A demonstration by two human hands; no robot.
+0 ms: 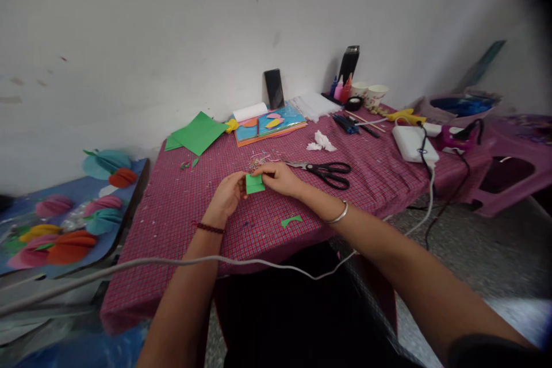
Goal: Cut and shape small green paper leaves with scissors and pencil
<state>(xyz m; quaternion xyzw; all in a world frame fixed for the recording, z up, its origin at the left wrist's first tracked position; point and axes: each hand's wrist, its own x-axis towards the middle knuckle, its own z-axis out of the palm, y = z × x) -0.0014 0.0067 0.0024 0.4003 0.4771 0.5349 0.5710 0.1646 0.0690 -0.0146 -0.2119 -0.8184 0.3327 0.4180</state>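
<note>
Between my two hands is a small piece of green paper (254,186), with what looks like a fold or overlap across it. My left hand (227,193) pinches its left edge, and my right hand (280,178) grips its upper right side. Just beyond my right hand lie black-handled scissors (330,173), their blades pointing left. A green paper scrap (292,221) with curved edges rests on the cloth nearer to me. Tangled thread bits (264,159) lie right behind my hands.
The table has a red checked cloth (159,213). Green sheets (199,133), a coloured paper stack (276,126) and a phone (273,88) are at the back. Crumpled tissue (321,141), a white power box (414,142) and cups (376,95) sit rightward. A white cable (190,261) crosses in front. Paper fruits (71,246) lie left.
</note>
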